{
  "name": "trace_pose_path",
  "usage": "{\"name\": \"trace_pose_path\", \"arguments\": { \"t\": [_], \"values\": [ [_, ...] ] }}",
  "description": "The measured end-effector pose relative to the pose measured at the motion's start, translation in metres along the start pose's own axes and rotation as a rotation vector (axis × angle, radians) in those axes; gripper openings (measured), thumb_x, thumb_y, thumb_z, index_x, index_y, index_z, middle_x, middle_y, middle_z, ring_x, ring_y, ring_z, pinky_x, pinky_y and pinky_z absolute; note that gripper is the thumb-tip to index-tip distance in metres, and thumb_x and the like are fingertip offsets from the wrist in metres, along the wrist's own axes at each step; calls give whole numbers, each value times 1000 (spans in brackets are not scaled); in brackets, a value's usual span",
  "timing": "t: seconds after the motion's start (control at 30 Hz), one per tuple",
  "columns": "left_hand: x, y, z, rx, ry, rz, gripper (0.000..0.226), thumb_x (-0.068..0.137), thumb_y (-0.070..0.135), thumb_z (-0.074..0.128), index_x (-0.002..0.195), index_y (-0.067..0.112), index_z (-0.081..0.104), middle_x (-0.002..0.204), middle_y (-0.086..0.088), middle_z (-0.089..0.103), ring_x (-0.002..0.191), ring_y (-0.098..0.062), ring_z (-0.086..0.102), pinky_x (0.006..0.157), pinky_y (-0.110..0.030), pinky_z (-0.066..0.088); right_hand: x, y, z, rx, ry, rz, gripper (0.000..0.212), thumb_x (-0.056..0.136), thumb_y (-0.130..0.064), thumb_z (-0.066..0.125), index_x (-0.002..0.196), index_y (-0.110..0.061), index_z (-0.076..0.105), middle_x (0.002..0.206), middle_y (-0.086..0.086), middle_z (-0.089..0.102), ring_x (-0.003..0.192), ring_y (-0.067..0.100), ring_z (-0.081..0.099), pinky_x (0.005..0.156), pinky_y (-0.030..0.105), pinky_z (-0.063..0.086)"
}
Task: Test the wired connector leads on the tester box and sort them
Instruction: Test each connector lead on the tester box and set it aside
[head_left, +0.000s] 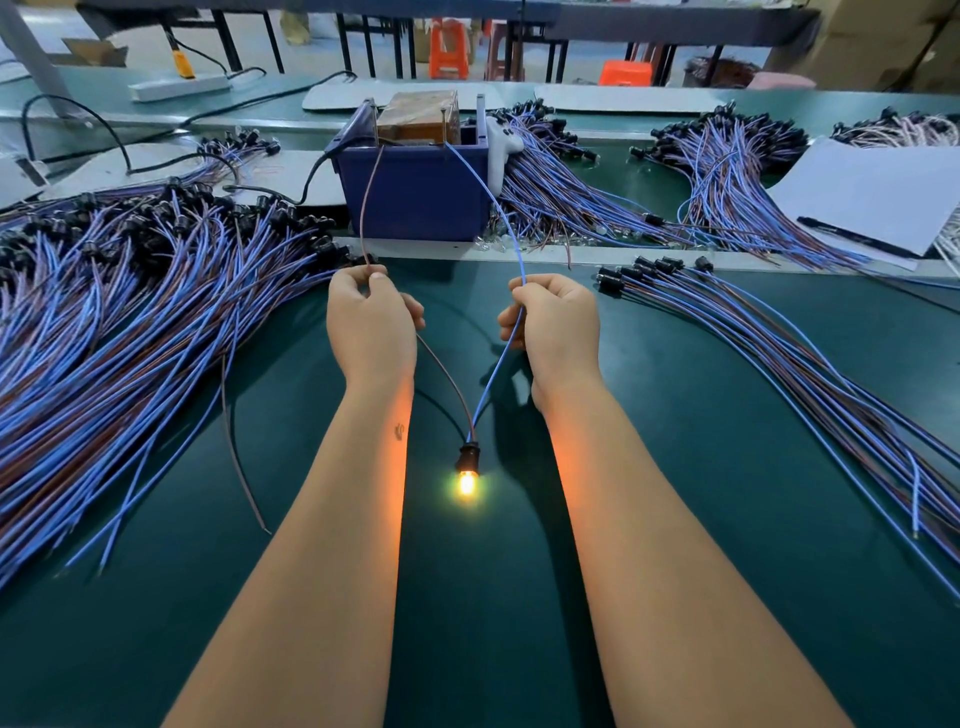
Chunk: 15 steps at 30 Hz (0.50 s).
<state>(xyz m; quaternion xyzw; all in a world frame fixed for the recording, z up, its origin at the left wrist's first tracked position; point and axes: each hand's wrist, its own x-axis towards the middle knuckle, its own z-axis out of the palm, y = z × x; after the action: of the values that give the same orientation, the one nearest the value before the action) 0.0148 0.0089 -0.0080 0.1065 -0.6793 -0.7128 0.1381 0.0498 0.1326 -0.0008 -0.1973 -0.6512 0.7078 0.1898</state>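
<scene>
Pinched between thumb and curled fingers of the left hand (370, 322) is the brown wire (363, 208) of one lead, whose far end is carried up to a contact post on the tester box (415, 192) at twelve o'clock. At nine o'clock a large heap of leads (130, 291) is spread over the green bench (467, 623). Between the forearms, at six o'clock from the hands, the lead's black socket (468, 457) is seen with its bulb (466, 484) lit. The blue wire (498, 218) is gripped in the curled fingers of the right hand (553, 325) and likewise run up to the box. At three o'clock a smaller, neater bundle (779, 332) is laid. The testing step is judged to be in hand, with a pass shown by the glow. Next, both wire ends would need to be lifted off the posts and the lead laid with the sorted bundle, probably the one at three o'clock, though which pile takes passes cannot be told.
</scene>
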Motion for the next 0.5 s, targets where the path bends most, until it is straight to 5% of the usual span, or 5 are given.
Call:
{"name": "trace_pose_path", "arguments": {
  "t": [0.5],
  "values": [
    [1, 1, 0, -30, 14, -8, 18, 98, 14, 36, 90, 24, 48, 46, 9, 58, 46, -10, 53, 63, -31, 48, -1, -1, 0, -14, -14, 1, 15, 90, -2, 48, 92, -7, 63, 53, 1, 57, 52, 15, 54, 46, 19, 44]
  ]
}}
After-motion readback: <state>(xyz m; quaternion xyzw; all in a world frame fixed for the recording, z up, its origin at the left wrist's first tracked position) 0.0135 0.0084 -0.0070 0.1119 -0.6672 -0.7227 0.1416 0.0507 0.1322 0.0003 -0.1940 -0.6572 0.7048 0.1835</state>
